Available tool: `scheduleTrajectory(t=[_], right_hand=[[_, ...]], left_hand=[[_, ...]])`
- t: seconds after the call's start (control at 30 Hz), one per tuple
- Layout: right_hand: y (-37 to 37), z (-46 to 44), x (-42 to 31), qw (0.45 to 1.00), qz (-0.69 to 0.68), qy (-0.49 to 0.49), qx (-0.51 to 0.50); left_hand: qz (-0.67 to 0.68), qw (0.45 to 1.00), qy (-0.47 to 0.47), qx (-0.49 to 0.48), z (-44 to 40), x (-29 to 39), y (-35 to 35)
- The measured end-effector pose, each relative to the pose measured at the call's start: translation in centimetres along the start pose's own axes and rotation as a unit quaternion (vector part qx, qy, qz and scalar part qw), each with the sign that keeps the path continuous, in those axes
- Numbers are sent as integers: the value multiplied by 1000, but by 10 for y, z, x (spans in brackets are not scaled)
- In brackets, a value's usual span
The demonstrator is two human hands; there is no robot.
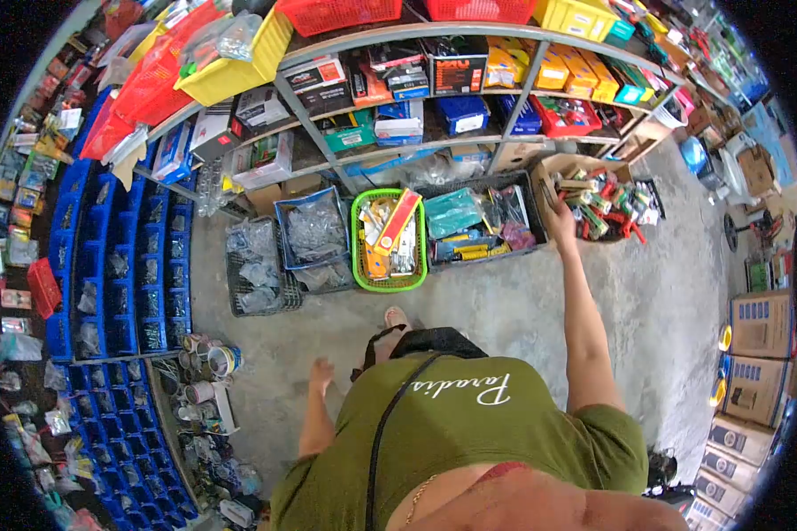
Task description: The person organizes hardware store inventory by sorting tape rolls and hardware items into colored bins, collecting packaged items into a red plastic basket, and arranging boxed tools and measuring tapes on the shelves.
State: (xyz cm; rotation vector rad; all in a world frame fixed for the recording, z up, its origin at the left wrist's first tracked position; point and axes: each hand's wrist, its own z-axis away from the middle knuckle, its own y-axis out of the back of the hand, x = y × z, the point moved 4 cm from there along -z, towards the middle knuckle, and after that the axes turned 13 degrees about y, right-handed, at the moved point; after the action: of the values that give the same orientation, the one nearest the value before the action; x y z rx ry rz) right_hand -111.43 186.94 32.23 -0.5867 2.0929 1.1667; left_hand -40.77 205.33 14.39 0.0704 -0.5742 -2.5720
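Observation:
At the left corner of an open cardboard box (607, 232), my right hand (560, 223) is closed over the cardboard edge with the arm stretched forward. The box holds a heap of tools (593, 196) with red, green and wooden-coloured parts, too small to name. My left hand (321, 372) hangs low beside my body above the concrete floor, its fingers loosely apart and holding nothing. Left of the box, a dark crate (496, 255) carries a teal packet and other packaged goods. A green basket (391, 287) contains yellow, white and red packages.
Metal shelves (443, 92) with boxed goods stand ahead. Crates of plastic bags (261, 265) lie on the floor. Blue parts bins (119, 265) line the left. Cans and a white bucket (224, 360) stand near them. Large cartons (760, 326) are stacked at right.

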Motion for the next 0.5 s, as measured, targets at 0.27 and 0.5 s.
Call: scheduleTrajectory(t=[0.27,0.5], right_hand=[[-97,-214,-263,972,-100,212,9],[-55,-342,-337,909,29,379,173]], left_hand=[[308,951,34,11,-15,-22,-56],[342,938,-25,40,-45,5,8]])
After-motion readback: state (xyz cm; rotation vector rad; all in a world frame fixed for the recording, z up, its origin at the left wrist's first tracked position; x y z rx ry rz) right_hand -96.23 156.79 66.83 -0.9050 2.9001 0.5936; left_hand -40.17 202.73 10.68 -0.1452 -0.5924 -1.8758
